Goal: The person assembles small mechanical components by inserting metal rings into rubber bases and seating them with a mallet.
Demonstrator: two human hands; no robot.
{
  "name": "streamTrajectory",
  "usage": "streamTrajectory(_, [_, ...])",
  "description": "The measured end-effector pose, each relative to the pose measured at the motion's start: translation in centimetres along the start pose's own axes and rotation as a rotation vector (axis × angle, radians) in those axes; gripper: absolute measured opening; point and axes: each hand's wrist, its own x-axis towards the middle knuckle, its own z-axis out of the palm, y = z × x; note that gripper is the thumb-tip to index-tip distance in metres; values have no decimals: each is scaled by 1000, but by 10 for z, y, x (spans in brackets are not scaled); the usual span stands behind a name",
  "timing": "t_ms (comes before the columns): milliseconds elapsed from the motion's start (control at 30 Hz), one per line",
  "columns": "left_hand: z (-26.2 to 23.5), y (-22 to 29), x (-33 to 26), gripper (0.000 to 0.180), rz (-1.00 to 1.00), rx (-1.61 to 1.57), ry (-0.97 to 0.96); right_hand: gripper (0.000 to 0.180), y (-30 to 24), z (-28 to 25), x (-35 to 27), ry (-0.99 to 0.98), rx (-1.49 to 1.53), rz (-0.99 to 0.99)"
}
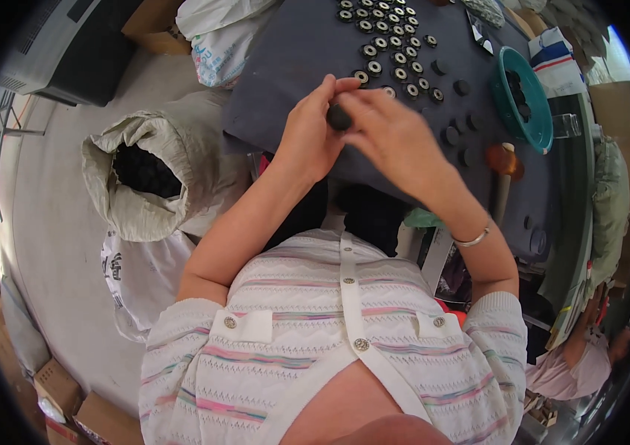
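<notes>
My left hand (312, 133) is raised over the near edge of the dark table, its fingers closed around a small black round disc (339, 117). From the other side my right hand (395, 137) curls over the same disc, thumb below and fingers above; it is slightly blurred. Beyond my hands, several black discs with metal ring centres (399, 58) stand in loose rows. To the right of them lie plain black discs (450, 136), without a visible ring. A mallet (504, 158) with an amber head and a pale handle rests beside my right forearm.
A teal basin (502, 96) holding black discs stands at the table's right, with a clear glass jar (567, 126) beside it. At my left an open sack (204, 133) is filled with dark pieces. Cardboard boxes (107, 419) sit on the floor; another person (571, 367) is at far right.
</notes>
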Motion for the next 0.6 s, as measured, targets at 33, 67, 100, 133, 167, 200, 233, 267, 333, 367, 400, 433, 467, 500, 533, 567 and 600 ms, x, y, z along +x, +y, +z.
streamTrajectory(33, [0,-1,0,42,-7,4,-9,33,0,9,-1,7,-6,9])
streamTrajectory(67, [-1,-2,-1,43,-29,2,-40,36,1,18,-2,-3,23,34])
streamTrajectory(100, [-2,-2,-3,43,-47,-1,-64,40,3,22,-1,-16,56,54])
streamTrajectory(133, [-2,-3,-4,43,-49,-1,-67,40,5,20,-1,-14,54,56])
streamTrajectory(167, [-1,-3,-5,44,-32,19,-53,40,7,18,0,-15,181,67])
streamTrajectory(200, [-2,-4,-6,45,-17,39,-36,40,10,16,1,-17,310,79])
streamTrajectory(233, [-4,-3,-6,45,-18,37,-32,39,13,8,4,-52,320,126])
streamTrajectory(267, [-8,-1,-5,44,121,131,-57,37,21,-2,6,-87,330,174])
streamTrajectory(333, [-22,3,3,42,257,220,-78,36,49,-14,6,25,280,309])
streamTrajectory(367, [-37,4,10,39,366,329,-37,36,64,-18,7,-17,217,370])
streamTrajectory(400, [-40,7,14,35,472,439,-1,35,77,-20,7,-56,149,436])
streamTrajectory(433, [-40,5,14,31,502,398,-7,35,85,-19,8,-60,147,441])
streamTrajectory(467, [-40,3,14,31,497,394,-5,35,92,-16,8,-97,144,402])
streamTrajectory(500, [-40,2,14,29,523,481,-24,36,96,-11,8,-137,146,359])
streamTrajectory(533, [-41,1,13,28,548,569,-42,36,99,-8,8,-145,150,359])
streamTrajectory(567, [-40,0,12,28,544,568,-35,35,101,-5,8,-168,132,345])
streamTrajectory(600, [-39,0,12,26,545,551,-35,34,103,-2,9,-191,114,331])
